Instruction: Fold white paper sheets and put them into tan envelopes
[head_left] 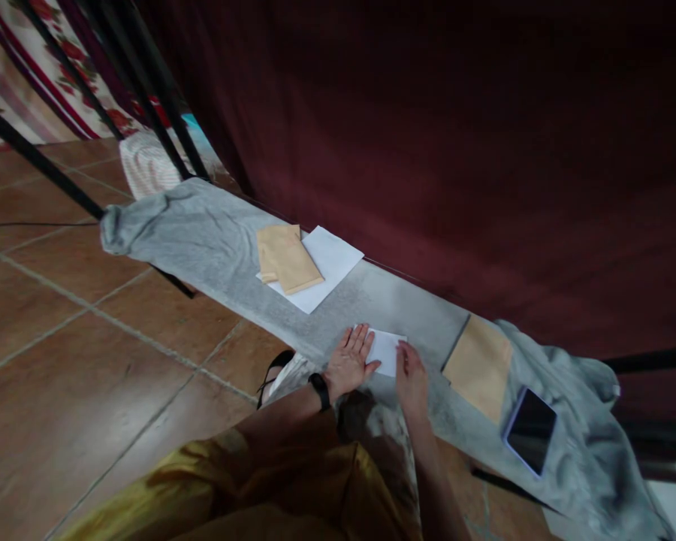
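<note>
A small white sheet of paper (384, 352), perhaps folded, lies on the grey cloth in front of me. My left hand (349, 362) rests flat on its left side with the fingers stretched out. At the paper's right edge, my right hand (411, 376) has its fingers drawn together, pinching or pressing that edge. Further left are brown envelopes (293, 259), overlapping on top of larger white paper (335, 259). To the right of my hands lies another brown envelope (481, 364), with a dark edge along its left side.
A phone (532, 432) lies at the right on the narrow bench covered with grey cloth (203, 233). Behind the bench hangs a dark red curtain (428, 150). Black metal bars (39, 161) rise at the left end, above a tiled floor (118, 376).
</note>
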Tool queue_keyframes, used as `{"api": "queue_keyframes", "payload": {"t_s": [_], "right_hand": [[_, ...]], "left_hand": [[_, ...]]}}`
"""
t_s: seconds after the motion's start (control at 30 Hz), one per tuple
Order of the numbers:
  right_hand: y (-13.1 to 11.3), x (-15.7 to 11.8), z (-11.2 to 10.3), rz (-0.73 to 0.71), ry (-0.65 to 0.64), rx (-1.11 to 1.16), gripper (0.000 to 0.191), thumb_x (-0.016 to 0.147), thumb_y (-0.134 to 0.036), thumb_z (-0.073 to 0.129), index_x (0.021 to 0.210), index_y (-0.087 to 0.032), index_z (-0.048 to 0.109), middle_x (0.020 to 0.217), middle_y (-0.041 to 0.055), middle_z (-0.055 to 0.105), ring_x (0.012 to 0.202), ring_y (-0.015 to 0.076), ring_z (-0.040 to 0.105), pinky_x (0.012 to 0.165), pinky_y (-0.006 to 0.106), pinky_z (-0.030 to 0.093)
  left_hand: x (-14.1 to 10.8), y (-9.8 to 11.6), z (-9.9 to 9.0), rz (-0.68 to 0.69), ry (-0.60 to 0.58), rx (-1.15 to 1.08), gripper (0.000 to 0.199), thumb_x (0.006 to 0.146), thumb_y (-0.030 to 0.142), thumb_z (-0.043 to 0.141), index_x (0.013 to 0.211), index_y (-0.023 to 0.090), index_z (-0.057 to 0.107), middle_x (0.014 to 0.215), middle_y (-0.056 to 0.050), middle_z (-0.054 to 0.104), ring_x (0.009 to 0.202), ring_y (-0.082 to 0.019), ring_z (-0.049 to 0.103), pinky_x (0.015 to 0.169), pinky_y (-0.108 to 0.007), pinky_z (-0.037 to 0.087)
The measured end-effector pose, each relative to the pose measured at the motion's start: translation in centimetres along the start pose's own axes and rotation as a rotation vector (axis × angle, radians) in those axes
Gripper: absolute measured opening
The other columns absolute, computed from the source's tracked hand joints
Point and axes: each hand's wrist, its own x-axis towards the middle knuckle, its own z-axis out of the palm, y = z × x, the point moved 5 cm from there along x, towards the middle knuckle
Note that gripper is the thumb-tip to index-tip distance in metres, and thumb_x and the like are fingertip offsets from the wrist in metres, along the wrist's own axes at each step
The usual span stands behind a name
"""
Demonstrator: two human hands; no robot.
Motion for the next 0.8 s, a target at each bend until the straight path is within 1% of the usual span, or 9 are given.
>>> {"api": "queue_keyframes", "payload": {"t_s": [0.07, 0.13, 0.2, 0.27, 0.37, 0.5, 0.63, 0.8], "right_hand": [[-1.4, 0.5, 2.1, -0.144, -0.123, -0.071, 0.054, 0.102, -0.039, 0.024, 0.137, -0.014, 0.056, 0.142, 0.0129, 0.059, 0.13, 0.021, 0.054, 0.111, 0.04, 0.041], [-1.9, 0.6, 4.1, -0.245, -0.209, -0.195, 0.056, 0.103, -0.035, 0.021, 0.144, -0.011, 0.05, 0.152, 0.0131, 0.048, 0.142, 0.02, 0.042, 0.119, 0.041, 0.031], [-1.7, 0.4, 5.2, -0.279, -0.228, -0.326, 0.056, 0.103, -0.033, 0.02, 0.148, -0.011, 0.045, 0.158, 0.0134, 0.04, 0.147, 0.0205, 0.033, 0.122, 0.045, 0.024], [-1.0, 0.2, 5.6, -0.281, -0.21, -0.427, 0.056, 0.104, -0.032, 0.02, 0.151, -0.012, 0.041, 0.16, 0.0129, 0.035, 0.149, 0.0214, 0.029, 0.122, 0.048, 0.021], [-0.1, 0.1, 5.4, -0.284, -0.179, -0.502, 0.055, 0.104, -0.031, 0.023, 0.153, -0.012, 0.037, 0.161, 0.0132, 0.032, 0.15, 0.0227, 0.027, 0.121, 0.049, 0.022], [1.0, 0.1, 4.4, -0.257, -0.118, -0.536, 0.056, 0.104, -0.034, 0.027, 0.155, -0.01, 0.033, 0.16, 0.015, 0.034, 0.149, 0.0244, 0.029, 0.12, 0.048, 0.023], [1.9, -0.2, 3.4, -0.238, -0.069, -0.55, 0.056, 0.105, -0.035, 0.027, 0.155, -0.009, 0.033, 0.158, 0.0167, 0.038, 0.148, 0.0251, 0.032, 0.12, 0.046, 0.023], [2.8, -0.9, 2.2, -0.214, -0.048, -0.559, 0.056, 0.105, -0.036, 0.031, 0.154, -0.008, 0.034, 0.158, 0.0162, 0.039, 0.146, 0.0269, 0.034, 0.121, 0.046, 0.022]], "left_hand": [[0.0, 0.1, 0.1, 0.016, -0.016, 0.015, 0.069, 0.099, 0.051, 0.042, 0.152, 0.008, 0.037, 0.161, -0.02, 0.031, 0.151, -0.032, 0.025, 0.123, -0.052, 0.017], [0.0, 0.2, 0.0, 0.036, -0.031, 0.034, 0.067, 0.099, 0.048, 0.043, 0.152, 0.007, 0.038, 0.161, -0.021, 0.031, 0.151, -0.032, 0.025, 0.123, -0.052, 0.015], [0.1, 0.2, -0.1, 0.045, -0.04, 0.047, 0.066, 0.098, 0.045, 0.043, 0.152, 0.007, 0.038, 0.16, -0.021, 0.032, 0.151, -0.033, 0.025, 0.123, -0.052, 0.015], [0.1, 0.1, -0.2, 0.038, -0.035, 0.048, 0.065, 0.098, 0.045, 0.044, 0.152, 0.008, 0.038, 0.16, -0.02, 0.033, 0.151, -0.032, 0.026, 0.123, -0.052, 0.016], [0.1, -0.1, -0.3, 0.024, -0.011, 0.025, 0.065, 0.098, 0.047, 0.044, 0.152, 0.011, 0.039, 0.16, -0.018, 0.034, 0.15, -0.031, 0.028, 0.123, -0.052, 0.017], [0.1, -0.7, -0.6, 0.01, 0.009, -0.009, 0.064, 0.099, 0.048, 0.043, 0.152, 0.013, 0.039, 0.16, -0.017, 0.035, 0.15, -0.029, 0.03, 0.123, -0.051, 0.018], [0.0, -1.7, -1.1, -0.01, 0.011, 0.001, 0.063, 0.101, 0.046, 0.039, 0.152, 0.01, 0.038, 0.159, -0.018, 0.036, 0.15, -0.029, 0.03, 0.124, -0.048, 0.018], [-0.3, -3.0, -1.7, -0.037, 0.021, -0.006, 0.062, 0.102, 0.046, 0.034, 0.152, 0.009, 0.039, 0.158, -0.019, 0.038, 0.15, -0.029, 0.03, 0.123, -0.049, 0.019]]}}
